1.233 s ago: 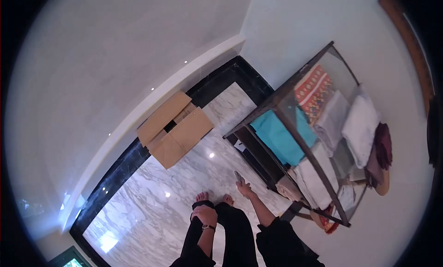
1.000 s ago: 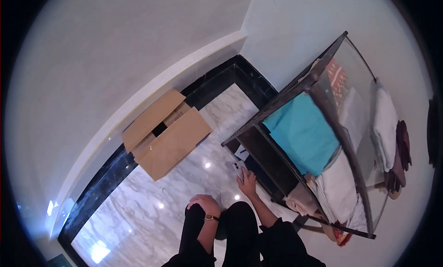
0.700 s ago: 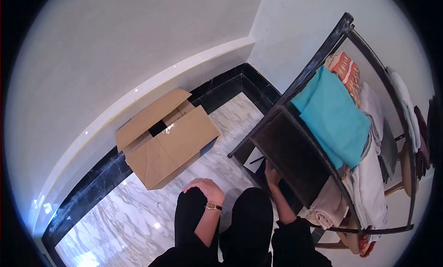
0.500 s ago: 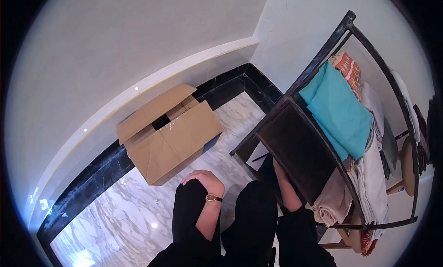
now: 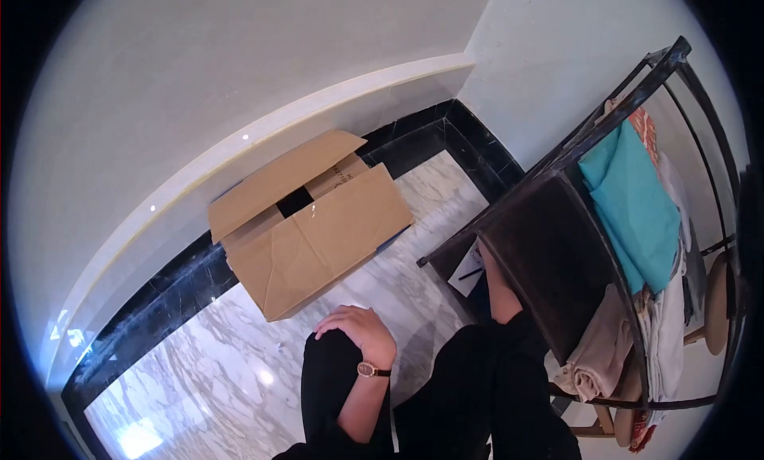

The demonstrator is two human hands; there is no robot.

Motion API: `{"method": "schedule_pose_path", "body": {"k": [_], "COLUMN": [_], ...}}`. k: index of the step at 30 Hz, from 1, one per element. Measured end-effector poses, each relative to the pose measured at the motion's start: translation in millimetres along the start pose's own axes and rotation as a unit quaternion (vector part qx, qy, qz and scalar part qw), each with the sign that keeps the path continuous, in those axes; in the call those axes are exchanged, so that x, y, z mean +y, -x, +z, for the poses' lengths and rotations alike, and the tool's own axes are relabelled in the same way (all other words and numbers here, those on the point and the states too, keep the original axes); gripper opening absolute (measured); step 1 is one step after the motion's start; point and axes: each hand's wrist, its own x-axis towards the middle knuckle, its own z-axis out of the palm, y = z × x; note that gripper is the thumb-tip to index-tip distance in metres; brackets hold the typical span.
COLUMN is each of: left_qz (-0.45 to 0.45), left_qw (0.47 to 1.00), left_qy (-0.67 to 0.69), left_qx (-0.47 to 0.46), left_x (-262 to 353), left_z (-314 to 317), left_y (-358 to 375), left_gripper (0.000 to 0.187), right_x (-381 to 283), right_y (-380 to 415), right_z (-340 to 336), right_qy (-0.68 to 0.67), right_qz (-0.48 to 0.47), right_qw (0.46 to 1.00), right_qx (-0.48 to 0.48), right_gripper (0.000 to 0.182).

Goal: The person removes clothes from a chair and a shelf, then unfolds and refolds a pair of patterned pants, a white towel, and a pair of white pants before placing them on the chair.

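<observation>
My left hand [image 5: 357, 329] lies over my left knee with its fingers stretched out, a watch [image 5: 368, 369] on its wrist. It holds nothing. My right hand [image 5: 487, 257] reaches into the lower level of a dark metal rack [image 5: 535, 257]. The rack's brown panel hides its fingers, so I cannot make out what they touch. Beside that forearm, inside the rack, shows a white sheet or box face with dark marks [image 5: 467, 270]. Above, on the rack, lie a folded turquoise cloth [image 5: 633, 205] and a rolled beige cloth [image 5: 595, 360].
An open cardboard box [image 5: 318, 245] stands on the marble floor [image 5: 207, 372] by the wall, flaps raised. White folded cloths [image 5: 662, 348] and an orange patterned cloth [image 5: 643, 132] are stacked on the rack. Wooden furniture parts [image 5: 605, 420] show behind it.
The view has shifted, so the box and rack appear further right. My right hand has moved slightly further up inside the rack. My left hand stays on my knee.
</observation>
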Motion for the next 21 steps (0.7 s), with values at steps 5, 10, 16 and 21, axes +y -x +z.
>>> {"method": "schedule_pose_path", "body": {"k": [5,10,16,21], "left_qz": [0.048,0.061,0.064,0.076], "left_qw": [0.998,0.997,0.997,0.997], "left_qy": [0.027,0.027,0.013,0.023], "left_qx": [-0.033,-0.043,-0.039,-0.025], "left_x": [-8,-4,1,11], "left_z": [-9,-7,-13,-23], "left_y": [5,2,8,14], "left_gripper": [0.042,0.042,0.043,0.046], "right_x": [-15,-20,-19,-27], "right_y": [-3,2,7,6], "right_z": [26,46,48,30], "right_qy": [0.033,0.052,0.069,0.079], "right_qz": [0.024,0.044,0.055,0.045], "right_qw": [0.998,0.993,0.988,0.983], "right_qx": [-0.050,-0.094,-0.130,-0.159], "right_gripper": [0.057,0.060,0.063,0.067]}}
